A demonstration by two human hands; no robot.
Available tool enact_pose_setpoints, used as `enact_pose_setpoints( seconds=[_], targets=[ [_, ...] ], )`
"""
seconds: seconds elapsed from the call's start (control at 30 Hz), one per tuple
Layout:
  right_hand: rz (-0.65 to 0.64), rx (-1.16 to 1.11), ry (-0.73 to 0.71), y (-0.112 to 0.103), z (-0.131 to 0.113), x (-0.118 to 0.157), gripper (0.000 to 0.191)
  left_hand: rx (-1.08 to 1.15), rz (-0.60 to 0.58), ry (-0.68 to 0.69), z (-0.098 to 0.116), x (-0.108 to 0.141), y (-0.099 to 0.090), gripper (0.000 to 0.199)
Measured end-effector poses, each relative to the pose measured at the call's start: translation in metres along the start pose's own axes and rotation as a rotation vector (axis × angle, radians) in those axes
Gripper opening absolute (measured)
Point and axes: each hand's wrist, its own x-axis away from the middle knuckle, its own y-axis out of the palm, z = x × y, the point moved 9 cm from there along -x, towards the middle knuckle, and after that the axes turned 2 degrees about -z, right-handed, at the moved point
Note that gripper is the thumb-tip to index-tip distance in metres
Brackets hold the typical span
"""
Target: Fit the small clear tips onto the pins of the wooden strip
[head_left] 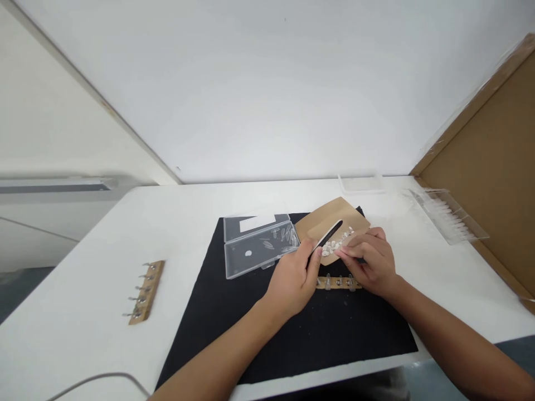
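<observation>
My left hand (295, 278) is closed around a slim black-and-white tool (330, 235) with a rounded tip that points up and to the right. My right hand (371, 262) is pinched at the edge of a heap of small white pieces (332, 246); whatever its fingertips hold is too small to name. Under the pieces lies a brown paper sheet or envelope (330, 211). Just below both hands, a wooden strip (343, 283) carries several small holders with clear nail tips. An open clear plastic case (254, 259) with loose clear tips sits left of the paper.
A black mat (301, 340) covers the middle of the white table (184, 206). To the left stands another wooden strip with clips (146, 292), with a cable (104, 375) nearer me. At right are a clear pack of tips (447, 214), a clear tray (361, 184) and a cardboard panel (493, 156).
</observation>
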Motion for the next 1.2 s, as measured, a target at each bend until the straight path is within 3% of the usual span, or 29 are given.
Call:
enact_pose_setpoints(
  seconds=[0.57,0.93,1.2],
  targets=[
    [0.126,0.27,0.0,-0.011,-0.004,0.003,0.024,-0.009,-0.058,0.084,0.006,0.004,0.008,0.03],
    [0.087,0.255,-0.06,-0.007,-0.014,0.003,0.026,-0.061,-0.019,0.143,0.013,0.006,0.005,0.029],
    [0.134,0.266,0.021,-0.009,-0.009,0.001,0.023,-0.043,0.012,0.16,0.013,0.006,0.003,0.028]
  ],
)
